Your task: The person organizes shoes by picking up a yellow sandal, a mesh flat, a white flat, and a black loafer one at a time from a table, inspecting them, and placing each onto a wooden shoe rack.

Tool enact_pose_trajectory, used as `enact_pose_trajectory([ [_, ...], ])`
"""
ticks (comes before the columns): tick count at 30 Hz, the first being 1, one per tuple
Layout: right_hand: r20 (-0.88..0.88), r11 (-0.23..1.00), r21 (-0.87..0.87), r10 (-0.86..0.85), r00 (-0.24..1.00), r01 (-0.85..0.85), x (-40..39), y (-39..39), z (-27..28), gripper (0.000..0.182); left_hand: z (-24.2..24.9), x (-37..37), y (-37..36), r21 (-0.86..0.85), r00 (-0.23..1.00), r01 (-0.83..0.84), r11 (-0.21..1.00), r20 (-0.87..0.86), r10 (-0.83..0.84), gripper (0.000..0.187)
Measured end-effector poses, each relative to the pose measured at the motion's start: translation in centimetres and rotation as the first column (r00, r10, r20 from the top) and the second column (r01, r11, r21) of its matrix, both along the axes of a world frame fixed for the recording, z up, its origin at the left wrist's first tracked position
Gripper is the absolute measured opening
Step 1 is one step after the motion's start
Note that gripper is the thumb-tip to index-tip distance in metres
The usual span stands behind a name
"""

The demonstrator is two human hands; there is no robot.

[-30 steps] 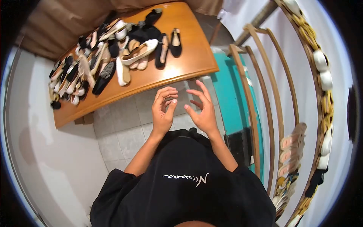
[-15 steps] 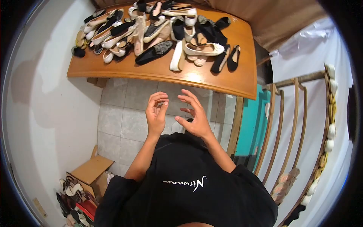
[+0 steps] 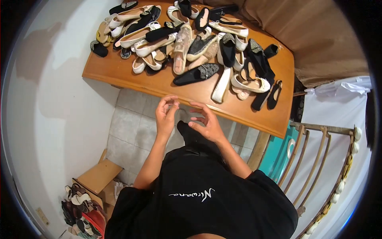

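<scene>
My left hand point(image 3: 167, 115) is raised in front of my body with curved fingers apart, holding nothing. Facing it, my right hand point(image 3: 207, 123) is likewise open, thumb apart from the bent fingers. Both hover by the near edge of a wooden table point(image 3: 139, 83). A jumbled pile of flat shoes covers much of the tabletop. Nearest my hands lies a black loafer with a grey patterned front point(image 3: 197, 74). Right of it are a white shoe on its side point(image 3: 221, 85), a white flat with a bow point(image 3: 250, 83) and a black slingback point(image 3: 274, 95).
On the right stands a wooden rack point(image 3: 314, 159) with a row of shoes point(image 3: 341, 186) along its far side. At lower left is a cardboard box point(image 3: 97, 175) beside a heap of shoes point(image 3: 81, 209). A white wall point(image 3: 71, 119) bounds the left, a brown curtain point(image 3: 318, 47) the back.
The table and its shoes now appear nearer, lower and further right in view. A dark-clad leg shows beneath my hands. My hands keep nearly the same open pose.
</scene>
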State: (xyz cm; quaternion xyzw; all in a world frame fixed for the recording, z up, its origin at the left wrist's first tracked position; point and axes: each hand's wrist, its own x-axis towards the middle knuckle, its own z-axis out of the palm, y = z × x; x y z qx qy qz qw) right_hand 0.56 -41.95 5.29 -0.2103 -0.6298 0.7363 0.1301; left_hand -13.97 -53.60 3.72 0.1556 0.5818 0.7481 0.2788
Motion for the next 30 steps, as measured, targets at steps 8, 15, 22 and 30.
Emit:
enact_pose_trajectory([
  [8,0.108,0.993,0.095,-0.081,0.991,0.071,-11.5,6.4,-0.8,0.058,0.0,-10.5,4.7,-0.108,0.993,0.12,0.987,0.029,-0.118,0.02],
  [15,0.15,0.933,0.035,-0.358,0.921,0.357,-17.9,10.1,-7.4,0.055,-3.2,-20.6,10.4,-0.163,0.95,0.312,0.936,0.069,-0.305,0.026],
  [22,0.439,0.875,0.353,-0.467,0.768,0.33,-21.0,10.5,-9.1,0.06,-8.0,-28.1,18.6,-0.164,0.881,0.469,0.868,0.153,-0.447,0.04],
  [30,0.41,0.716,0.677,-0.557,0.722,0.168,-22.1,9.5,-14.4,0.053,-15.2,-28.1,22.1,-0.291,0.838,0.543,0.788,0.13,-0.529,0.059],
])
